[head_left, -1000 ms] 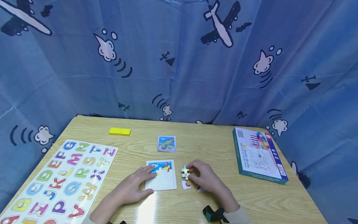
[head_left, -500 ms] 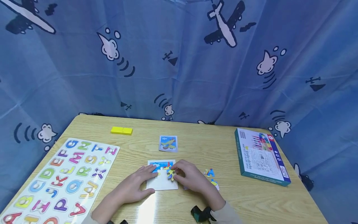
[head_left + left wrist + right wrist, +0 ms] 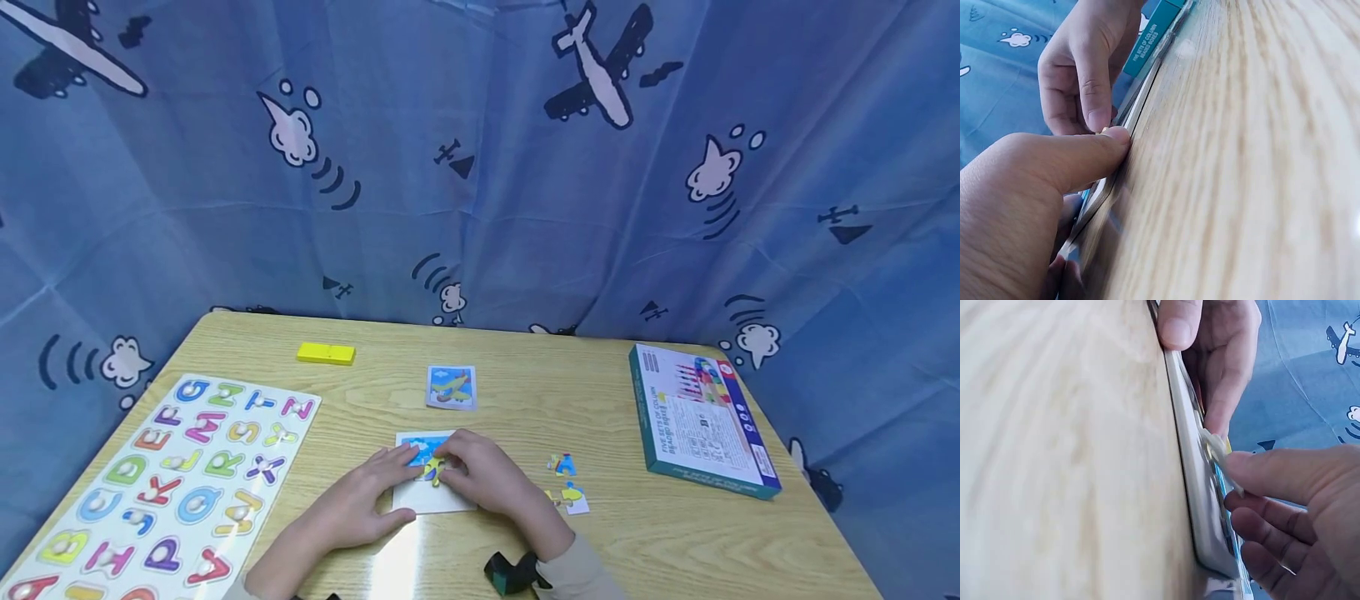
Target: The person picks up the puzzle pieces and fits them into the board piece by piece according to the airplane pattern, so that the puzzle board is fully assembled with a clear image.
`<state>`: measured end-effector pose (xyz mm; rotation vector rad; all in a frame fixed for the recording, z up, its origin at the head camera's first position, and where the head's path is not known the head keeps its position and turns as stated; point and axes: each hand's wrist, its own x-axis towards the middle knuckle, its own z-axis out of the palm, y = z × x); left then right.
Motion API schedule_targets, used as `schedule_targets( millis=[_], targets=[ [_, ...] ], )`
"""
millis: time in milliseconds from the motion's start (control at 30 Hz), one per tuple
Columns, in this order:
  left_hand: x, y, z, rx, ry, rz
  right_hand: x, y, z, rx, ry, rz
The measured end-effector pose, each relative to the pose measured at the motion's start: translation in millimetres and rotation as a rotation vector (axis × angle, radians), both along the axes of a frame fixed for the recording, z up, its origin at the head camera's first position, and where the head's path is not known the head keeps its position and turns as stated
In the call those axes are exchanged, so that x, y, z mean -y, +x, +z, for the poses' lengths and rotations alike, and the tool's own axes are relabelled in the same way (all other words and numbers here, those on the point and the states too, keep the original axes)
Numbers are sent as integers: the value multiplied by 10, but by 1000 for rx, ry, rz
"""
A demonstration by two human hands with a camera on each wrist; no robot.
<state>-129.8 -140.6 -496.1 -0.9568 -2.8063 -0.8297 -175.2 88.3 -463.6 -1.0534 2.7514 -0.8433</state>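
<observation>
A small white-framed jigsaw tray (image 3: 431, 502) lies near the table's front, blue sky pieces along its far side and bare white nearest the person. My left hand (image 3: 367, 493) rests on its left side, fingers extended over the filled part. In the left wrist view the left thumb (image 3: 1116, 136) lies along the tray's edge. Between thumb and fingertips my right hand (image 3: 483, 471) pinches a yellow jigsaw piece (image 3: 432, 472) over the middle of the tray. The right wrist view shows this piece (image 3: 1215, 445) tilted, close to the left fingertip. The right hand covers the tray's right part.
Several loose jigsaw pieces (image 3: 572, 497) lie right of the tray. Behind it is an airplane picture card (image 3: 452, 387). A letter peg board (image 3: 302, 423) fills the left side, with a yellow box (image 3: 326, 354) beyond. A teal-edged game box (image 3: 705, 421) lies at right.
My right hand has picked up the yellow piece from beside the tray and carried it left over the tray, uncovering loose pieces at right. The left hand has stayed on the tray.
</observation>
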Motion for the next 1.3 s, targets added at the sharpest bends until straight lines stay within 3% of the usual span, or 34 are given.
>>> schedule_targets(
  millis=[533,1000,1300],
  targets=[
    [0,5,2,13,10,2,68,47,-13,-171,120,-1],
    [-1,9,11,-5,-6,1,70,77,-25,-216,158,20],
    [-69,-12,6,-29,-11,-28,72,67,-29,-174,128,16]
  ],
)
